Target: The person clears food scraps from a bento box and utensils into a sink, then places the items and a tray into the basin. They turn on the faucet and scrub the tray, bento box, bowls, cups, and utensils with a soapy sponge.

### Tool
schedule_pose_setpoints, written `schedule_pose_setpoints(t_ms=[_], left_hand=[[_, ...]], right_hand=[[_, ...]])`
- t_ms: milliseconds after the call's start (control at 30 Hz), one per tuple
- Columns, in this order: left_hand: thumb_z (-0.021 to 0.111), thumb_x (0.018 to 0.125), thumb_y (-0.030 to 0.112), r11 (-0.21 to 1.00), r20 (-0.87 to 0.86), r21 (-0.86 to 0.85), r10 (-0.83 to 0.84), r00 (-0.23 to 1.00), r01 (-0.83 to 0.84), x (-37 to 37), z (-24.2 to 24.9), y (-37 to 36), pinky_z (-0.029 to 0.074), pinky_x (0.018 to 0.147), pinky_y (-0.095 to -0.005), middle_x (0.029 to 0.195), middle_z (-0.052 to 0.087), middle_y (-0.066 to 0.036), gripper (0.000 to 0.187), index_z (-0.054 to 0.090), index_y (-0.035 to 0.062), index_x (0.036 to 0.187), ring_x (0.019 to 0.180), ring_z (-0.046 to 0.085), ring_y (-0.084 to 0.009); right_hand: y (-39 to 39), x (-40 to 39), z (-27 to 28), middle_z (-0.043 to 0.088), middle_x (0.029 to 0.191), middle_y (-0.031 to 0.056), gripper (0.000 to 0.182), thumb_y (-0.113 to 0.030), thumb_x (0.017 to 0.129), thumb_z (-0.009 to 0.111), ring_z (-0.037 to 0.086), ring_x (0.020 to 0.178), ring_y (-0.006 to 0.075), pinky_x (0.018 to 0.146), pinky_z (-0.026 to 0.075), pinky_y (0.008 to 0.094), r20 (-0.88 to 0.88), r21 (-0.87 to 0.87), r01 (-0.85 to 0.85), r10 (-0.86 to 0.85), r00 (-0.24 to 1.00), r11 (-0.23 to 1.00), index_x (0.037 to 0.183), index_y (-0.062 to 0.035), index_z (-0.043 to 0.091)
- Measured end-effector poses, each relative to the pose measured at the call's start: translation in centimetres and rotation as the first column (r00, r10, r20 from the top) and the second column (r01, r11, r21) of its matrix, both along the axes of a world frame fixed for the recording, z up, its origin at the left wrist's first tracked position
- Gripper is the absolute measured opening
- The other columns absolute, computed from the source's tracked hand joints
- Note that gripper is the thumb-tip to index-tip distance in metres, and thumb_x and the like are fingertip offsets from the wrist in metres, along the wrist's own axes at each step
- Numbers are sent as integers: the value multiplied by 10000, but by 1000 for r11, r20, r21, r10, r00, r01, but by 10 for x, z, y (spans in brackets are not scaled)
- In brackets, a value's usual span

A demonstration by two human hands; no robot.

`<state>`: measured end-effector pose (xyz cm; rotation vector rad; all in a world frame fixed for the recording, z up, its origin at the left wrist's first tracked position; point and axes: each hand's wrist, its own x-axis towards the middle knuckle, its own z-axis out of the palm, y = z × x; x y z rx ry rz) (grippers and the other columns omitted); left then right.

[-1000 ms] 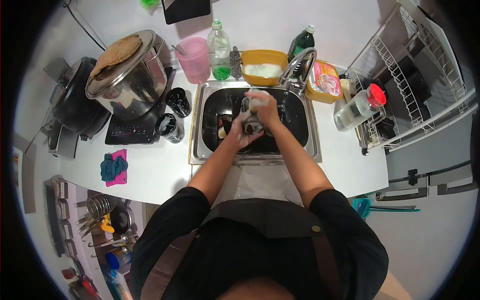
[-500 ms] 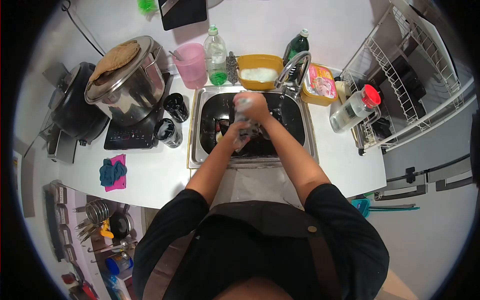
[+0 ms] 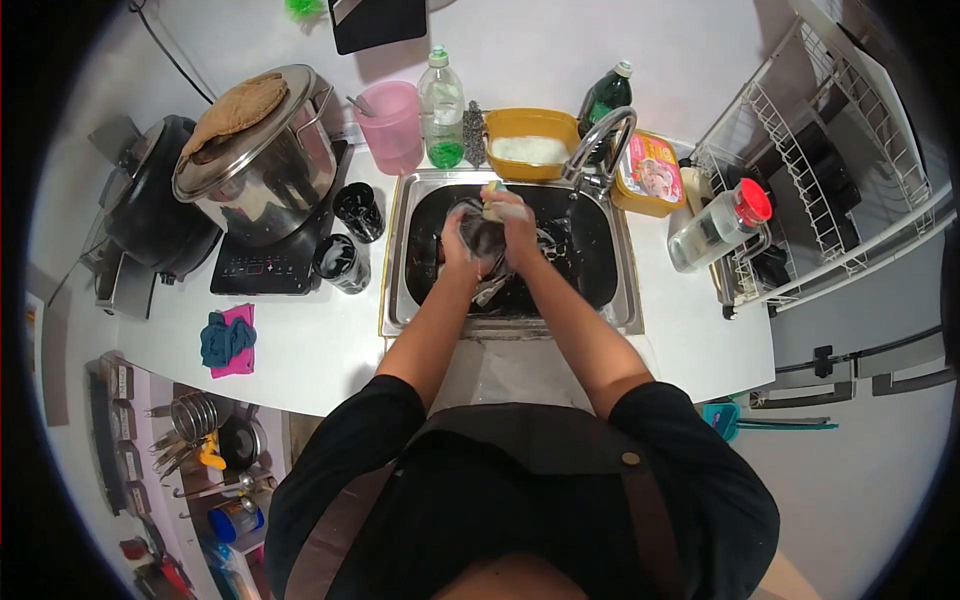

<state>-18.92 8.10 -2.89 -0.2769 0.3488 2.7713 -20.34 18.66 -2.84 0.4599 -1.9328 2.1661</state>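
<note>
Over the black sink basin (image 3: 590, 275), my left hand (image 3: 458, 238) is wrapped around a clear drinking glass (image 3: 484, 240), steadying its left side. My right hand (image 3: 515, 228) closes on a soapy, pale yellow-green sponge (image 3: 491, 200) at the glass's upper right. White suds cover the fingers. The glass is tilted, and the fingers hide part of it. Below the hands lie dark, wet items in the basin that I cannot make out.
Two sudsy glasses (image 3: 342, 264) stand left of the sink, beside an induction cooker (image 3: 262, 268) bearing a large steel pot (image 3: 270, 190). Behind the sink are a pink pitcher (image 3: 391, 130), a soap bottle (image 3: 442, 110), a yellow tub (image 3: 530, 165) and the faucet (image 3: 600, 150). A dish rack (image 3: 800, 215) stands right.
My hands have moved apart a little, and the glass has turned so its round end shows between them. The sponge now shows at my right fingers. The view has shifted slightly.
</note>
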Motion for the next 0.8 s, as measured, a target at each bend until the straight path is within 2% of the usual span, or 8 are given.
schedule_pose_setpoints(t_ms=[100,300,367,467,500,633,733,800], left_hand=[[544,794,291,995,-44,68,80,996,-77,-12,-22,0,482,821,-377,925,620,-105,268,589,73,944,869,598,-252],[645,692,109,904,196,-417,186,963,-90,15,17,24,479,819,-386,964,575,-94,499,465,113,1158,867,575,-263],[744,569,77,681,-47,-728,61,997,-76,31,17,15,465,849,-364,1050,555,-109,920,264,171,1348,927,572,-262],[785,485,146,-116,-407,-880,-315,857,-460,40,16,-6,449,874,-335,1098,559,-140,1017,266,173,1358,985,567,-250],[780,432,159,-122,-414,-882,-265,871,-456,38,9,-11,435,893,-316,1112,571,-136,953,372,156,1293,1002,570,-239],[740,442,177,27,-415,-848,-653,633,-529,32,24,-45,441,890,-321,1093,592,-93,820,474,114,1215,1012,571,-250],[736,447,217,-288,22,-858,-848,530,-425,39,61,-27,461,856,-352,1068,600,-105,782,494,125,1185,970,576,-288],[738,464,258,-297,-173,-646,-840,514,-703,33,59,-20,482,800,-377,1003,609,-106,719,517,164,1141,920,580,-305]], right_hand=[[-15,19,-8,618,980,143,270,-124,751,537,590,921,271,829,449,322,-655,307,434,-143,742,847,991,-89,655],[21,-16,18,593,973,188,233,-124,827,520,573,927,324,805,440,370,-232,138,390,-354,906,910,1042,-41,556],[26,-25,31,578,987,206,248,-126,829,532,567,931,331,802,441,378,-267,337,420,-343,901,843,1056,-28,530],[30,-18,41,572,1000,207,269,-120,805,561,560,949,341,810,437,406,-258,659,179,-4,966,730,1051,-20,519],[37,-9,51,575,999,203,279,-116,792,575,559,954,344,811,436,418,-244,736,42,207,947,676,1047,-18,521],[46,1,43,558,1084,166,241,-149,744,631,547,992,330,847,429,380,258,964,-233,665,701,-128,962,-52,602],[36,22,55,604,1032,149,321,-159,761,623,567,972,296,831,436,398,491,764,171,733,471,-622,1051,-44,546],[37,7,21,610,1020,141,209,-144,786,579,587,930,285,830,441,370,430,892,-247,548,718,-378,971,-50,607]])
